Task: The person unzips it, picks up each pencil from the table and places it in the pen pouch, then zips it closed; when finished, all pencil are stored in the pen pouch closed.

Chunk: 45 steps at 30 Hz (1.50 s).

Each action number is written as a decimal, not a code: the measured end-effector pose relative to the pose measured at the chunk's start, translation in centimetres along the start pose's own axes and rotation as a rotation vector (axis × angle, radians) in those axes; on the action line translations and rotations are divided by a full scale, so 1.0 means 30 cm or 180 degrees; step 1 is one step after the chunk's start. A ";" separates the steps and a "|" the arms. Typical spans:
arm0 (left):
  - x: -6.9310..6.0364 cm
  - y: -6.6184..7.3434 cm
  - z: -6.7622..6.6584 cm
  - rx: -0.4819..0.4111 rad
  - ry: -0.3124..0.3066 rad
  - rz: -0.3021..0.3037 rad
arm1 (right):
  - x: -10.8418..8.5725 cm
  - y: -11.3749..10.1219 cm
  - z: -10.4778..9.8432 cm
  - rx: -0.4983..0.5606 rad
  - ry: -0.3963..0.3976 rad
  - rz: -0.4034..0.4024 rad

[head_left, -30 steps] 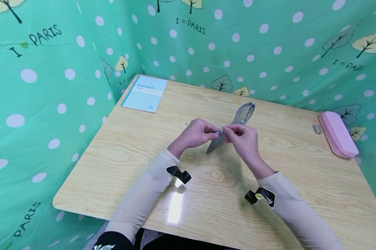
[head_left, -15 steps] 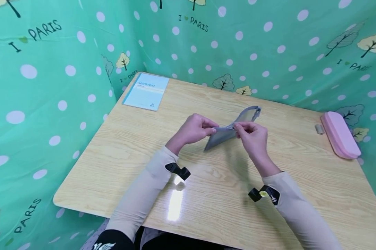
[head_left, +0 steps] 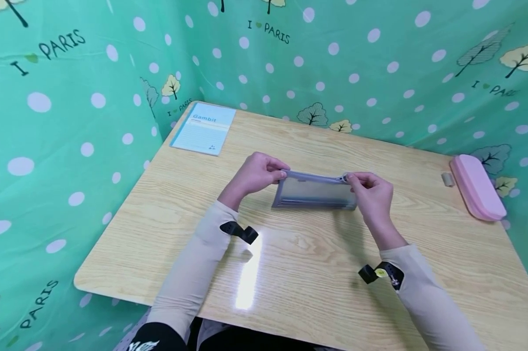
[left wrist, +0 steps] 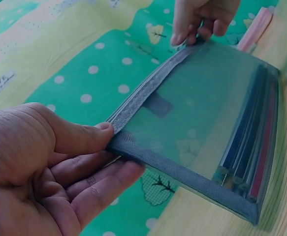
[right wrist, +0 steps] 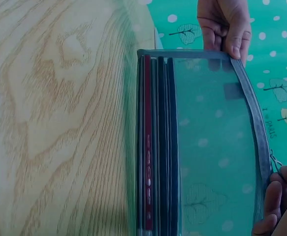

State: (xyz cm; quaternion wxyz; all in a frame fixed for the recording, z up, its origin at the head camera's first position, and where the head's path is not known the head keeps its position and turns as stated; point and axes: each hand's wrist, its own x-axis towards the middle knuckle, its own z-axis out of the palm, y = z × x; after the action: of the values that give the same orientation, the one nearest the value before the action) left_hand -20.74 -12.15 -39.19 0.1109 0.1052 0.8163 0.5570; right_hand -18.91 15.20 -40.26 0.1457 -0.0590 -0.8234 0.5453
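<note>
Between both hands hangs a see-through mesh pencil pouch [head_left: 314, 190] with grey edging, held just above the table. My left hand [head_left: 257, 173] pinches its top left corner between thumb and fingers. At the other end of the zipper, my right hand [head_left: 372, 195] pinches the metal zipper pull [right wrist: 276, 160] and that edge of the pouch. Several slim dark pencils lie along the bottom inside, with one red pencil [right wrist: 147, 128] among them. The zipper edge [left wrist: 153, 83] runs nearly straight from one hand to the other.
A light wood table [head_left: 281, 273] is under the arms. At its back left lies a pale blue notebook [head_left: 204, 127]. On the right are a pink pencil case [head_left: 477, 187] and a small grey eraser [head_left: 447, 179]. A green dotted curtain [head_left: 356, 63] surrounds the table.
My right hand has moved right with the zipper pull, and my left hand has shifted left. The pouch, slanting away before, is now stretched broadside between the hands.
</note>
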 end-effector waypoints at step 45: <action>-0.013 -0.036 -0.084 -0.0040 -0.0090 -0.0589 | 0.025 0.091 -0.162 -0.0011 -0.0024 0.0706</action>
State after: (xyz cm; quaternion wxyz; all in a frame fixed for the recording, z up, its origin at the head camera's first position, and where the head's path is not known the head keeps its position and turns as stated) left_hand -21.19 -14.89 -39.29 0.1740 0.0364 0.8174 0.5479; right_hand -18.30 20.77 -40.87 0.0812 -0.1480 -0.8132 0.5569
